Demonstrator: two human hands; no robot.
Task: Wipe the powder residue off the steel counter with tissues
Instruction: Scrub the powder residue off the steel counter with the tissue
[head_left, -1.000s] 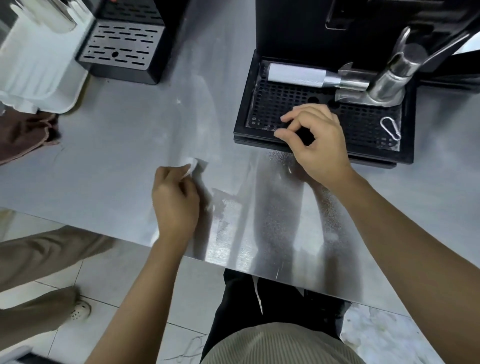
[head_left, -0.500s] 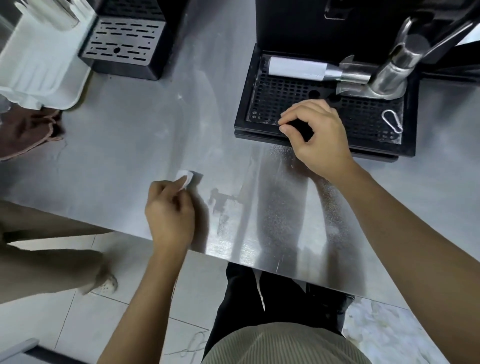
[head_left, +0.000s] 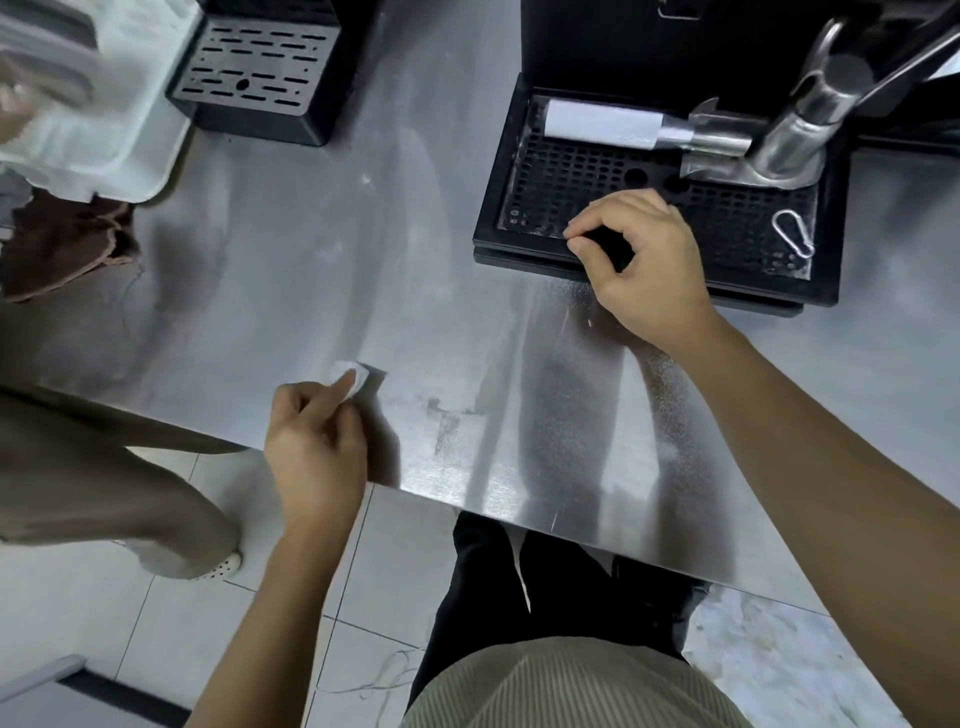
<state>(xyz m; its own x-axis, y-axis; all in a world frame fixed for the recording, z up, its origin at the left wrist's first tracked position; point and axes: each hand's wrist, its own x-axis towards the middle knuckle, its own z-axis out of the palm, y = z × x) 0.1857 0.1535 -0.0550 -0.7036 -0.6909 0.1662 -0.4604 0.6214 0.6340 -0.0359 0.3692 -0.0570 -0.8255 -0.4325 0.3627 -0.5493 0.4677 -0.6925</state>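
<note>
My left hand (head_left: 317, 447) presses a small white tissue (head_left: 349, 375) onto the steel counter (head_left: 291, 270) near its front edge; only a corner of the tissue shows past my fingers. A pale film of powder and a smudged streak (head_left: 447, 426) lie just right of that hand, with fine speckled residue (head_left: 576, 395) further right. My right hand (head_left: 641, 265) rests with curled fingers on the front rim of the black drip tray (head_left: 524, 260) and holds nothing that I can see.
The coffee machine with a steel portafilter (head_left: 789, 140) and a carabiner (head_left: 792, 234) on its grate stands at the back right. A second black drip tray (head_left: 260, 73), a white tray (head_left: 114, 145) and a brown cloth (head_left: 67, 244) sit at the left. Another person's legs (head_left: 104, 478) stand beside the counter.
My left hand has slid with the tissue toward the counter's front edge. The other person's legs have stepped further in at the left. My right hand has stayed on the tray rim.
</note>
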